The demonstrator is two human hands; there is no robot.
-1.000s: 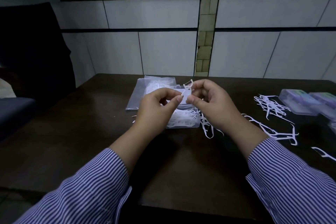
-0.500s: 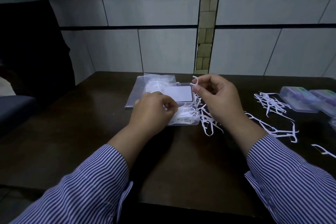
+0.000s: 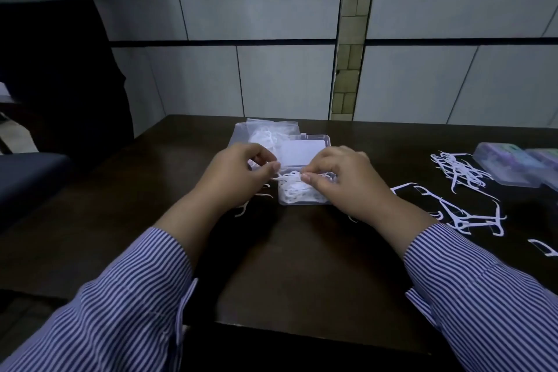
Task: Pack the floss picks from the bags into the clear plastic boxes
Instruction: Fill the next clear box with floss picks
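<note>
Table: a dark brown table [image 3: 287, 275] fills the middle of the view, with a tiled wall [image 3: 271, 78] behind it.
Open box: a clear plastic box [image 3: 302, 201] sits in the middle of the table, between the two hands. Its lid [image 3: 297, 149] is flipped back and lies on the far side.
Picks in the box: white floss picks [image 3: 297, 192] lie piled inside the open box.
Left hand: the left hand [image 3: 238, 174] is at the left side of the box. Its fingers are curled, and thumb and first finger pinch the end of a pick [image 3: 282, 177] over the box.
Right hand: the right hand [image 3: 344, 181] is over the right part of the box. Its fingers are curled down, and the fingertips [image 3: 305, 177] pinch the other end of the same pick.
Bag: a clear bag [image 3: 265, 133] with white picks inside lies flat behind the box, partly under the lid.
Loose picks near the left hand: a few picks [image 3: 243, 210] lie on the table just left of the box.
Loose picks on the right: more picks [image 3: 453, 214] are spread on the table to the right of the right hand, and a small heap [image 3: 456, 167] lies farther back.
Other boxes: closed boxes [image 3: 507, 164] sit at the right edge, just beside the heap.
Sleeves: both arms wear blue and white striped sleeves [image 3: 126, 305].
Chair: a dark chair [image 3: 60, 75] stands at the left of the table.
</note>
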